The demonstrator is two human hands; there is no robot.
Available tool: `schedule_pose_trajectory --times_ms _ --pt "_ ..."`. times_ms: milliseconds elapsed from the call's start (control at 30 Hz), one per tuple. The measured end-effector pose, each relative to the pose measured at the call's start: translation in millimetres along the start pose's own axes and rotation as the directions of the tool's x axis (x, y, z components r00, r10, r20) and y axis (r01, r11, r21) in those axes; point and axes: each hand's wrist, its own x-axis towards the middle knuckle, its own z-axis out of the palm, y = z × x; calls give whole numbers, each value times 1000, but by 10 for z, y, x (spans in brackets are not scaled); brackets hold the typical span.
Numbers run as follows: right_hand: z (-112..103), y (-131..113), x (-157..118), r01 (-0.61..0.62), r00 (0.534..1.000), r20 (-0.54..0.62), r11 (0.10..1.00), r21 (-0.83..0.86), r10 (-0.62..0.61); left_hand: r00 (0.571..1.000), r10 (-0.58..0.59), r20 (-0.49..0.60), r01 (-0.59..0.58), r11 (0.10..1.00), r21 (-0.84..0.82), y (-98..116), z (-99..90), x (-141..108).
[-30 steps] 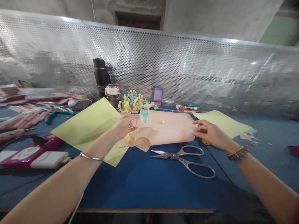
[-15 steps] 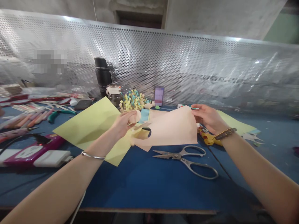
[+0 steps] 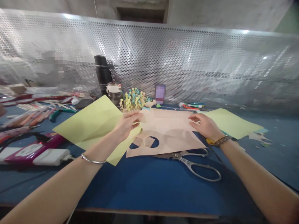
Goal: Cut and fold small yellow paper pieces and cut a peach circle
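A pale pink paper sheet (image 3: 173, 124) with round holes cut in its left part lies on the blue table between my hands. My left hand (image 3: 127, 124) is over the sheet's left edge, pinching a small pale paper cut-out (image 3: 143, 117), partly blurred. Fingers slightly apart and holding nothing, my right hand (image 3: 203, 123) hovers by the sheet's right edge. Metal scissors (image 3: 187, 158) lie in front, their blades partly under the pink sheet. Beneath my left forearm rests a yellow paper sheet (image 3: 93, 121).
More yellow paper (image 3: 233, 123) and scraps lie at the right. Behind stand a black thermos (image 3: 102, 74), a lidded jar (image 3: 114, 93), a bunch of curled paper pieces (image 3: 134, 99) and a phone (image 3: 160, 94). A purple power strip (image 3: 30, 149), pliers (image 3: 58, 114) and tools crowd the left.
The pink sheet has come down flat toward me, now covering part of the scissors. My right hand has let go of its far right corner and moved slightly nearer.
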Motion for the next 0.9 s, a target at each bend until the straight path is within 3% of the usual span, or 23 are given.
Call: schedule_pose_trajectory --times_ms 200,433,533,633,700,900 --pt "11 -272 -95 91 995 38 995 46 -93 994 -38 100 35 999 35 -54 127 -120" --pt "-2 -693 -260 255 943 184 958 134 -277 995 -63 76 58 996 62 -54 171 -176" --pt "-41 -790 -312 258 882 351 946 198 -314 998 -52 42 49 997 52 -61 166 -165" --pt "-61 -815 -333 233 743 565 930 284 -359 1000 0 -24 0 1000 13 -41 139 -126" --pt "-50 -810 -336 191 680 638 927 322 -362 995 51 -86 -53 998 -21 -9 111 -94" --pt "-9 -783 -336 56 675 660 914 402 -331 981 121 -152 -128 991 -42 57 54 -44"
